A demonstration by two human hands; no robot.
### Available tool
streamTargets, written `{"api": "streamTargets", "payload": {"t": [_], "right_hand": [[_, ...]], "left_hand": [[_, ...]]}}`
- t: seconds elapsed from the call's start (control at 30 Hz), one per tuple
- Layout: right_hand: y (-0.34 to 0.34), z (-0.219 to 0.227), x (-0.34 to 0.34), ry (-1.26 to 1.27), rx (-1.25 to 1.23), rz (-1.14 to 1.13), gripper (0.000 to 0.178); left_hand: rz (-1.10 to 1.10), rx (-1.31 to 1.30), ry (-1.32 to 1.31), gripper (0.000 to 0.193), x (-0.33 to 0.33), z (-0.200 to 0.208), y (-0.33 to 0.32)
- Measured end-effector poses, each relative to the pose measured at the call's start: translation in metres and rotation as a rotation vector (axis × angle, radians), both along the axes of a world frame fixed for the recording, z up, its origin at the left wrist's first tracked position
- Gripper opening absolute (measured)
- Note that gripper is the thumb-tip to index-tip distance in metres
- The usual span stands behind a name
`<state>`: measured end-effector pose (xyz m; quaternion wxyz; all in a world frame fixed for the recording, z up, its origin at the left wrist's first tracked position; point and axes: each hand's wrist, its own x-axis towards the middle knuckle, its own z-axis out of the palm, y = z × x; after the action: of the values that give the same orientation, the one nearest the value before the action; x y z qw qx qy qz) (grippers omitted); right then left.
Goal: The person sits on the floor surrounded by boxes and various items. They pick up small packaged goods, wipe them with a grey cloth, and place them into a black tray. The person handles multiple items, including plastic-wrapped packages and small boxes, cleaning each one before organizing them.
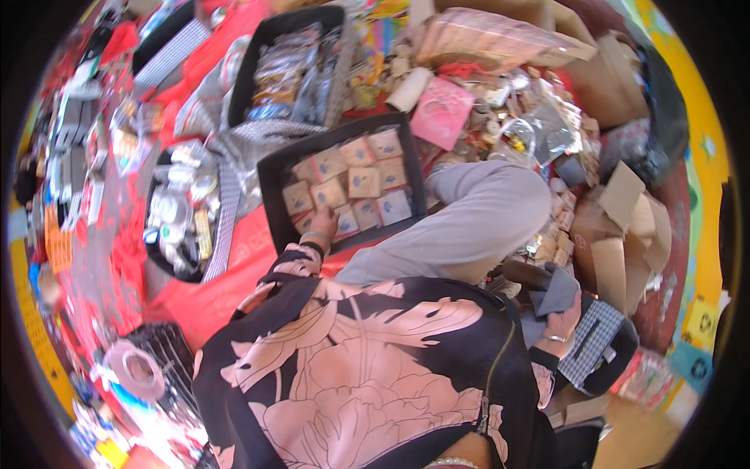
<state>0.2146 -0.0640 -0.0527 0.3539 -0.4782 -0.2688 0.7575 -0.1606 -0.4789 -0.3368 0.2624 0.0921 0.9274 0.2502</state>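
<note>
The left hand [324,224] reached over the near left part of a black box [416,168], its fingers bent among the small beige packets [364,182]; whether they were apart or clamped on one, I couldn't tell. The step in hand looked like handling those packets, and the next move, I'd judge, called for a light pinch on a single packet without disturbing its neighbours. The packets lay in rows inside the box, which sat just beyond the person's front, beside a bent leg in grey trousers [484,203]. The box's long axis ran left to right, its right end angled farther away; the packets looked nearly square, so none showed a clear long axis. Off to the right, the right hand [564,314] was closed on a dark grey piece [553,292]. Farther out stood another black bin [339,74] and an open cardboard box [616,242]
</note>
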Motion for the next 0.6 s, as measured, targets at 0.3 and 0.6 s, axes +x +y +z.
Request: {"api": "streamTargets", "payload": {"t": [0.3, 0.6], "right_hand": [[-0.029, 0.088, -0.04, -0.52, 0.809, 0.02, 0.05], [-0.041, 0.171, 0.02, -0.855, 1.332, -0.003, 0.044]], "left_hand": [[-0.291, -0.235, -0.192, 0.033, -0.019, -0.035, 0.013], [-0.158, 0.258, -0.292, 0.023, -0.063, 0.05, 0.097]]}}
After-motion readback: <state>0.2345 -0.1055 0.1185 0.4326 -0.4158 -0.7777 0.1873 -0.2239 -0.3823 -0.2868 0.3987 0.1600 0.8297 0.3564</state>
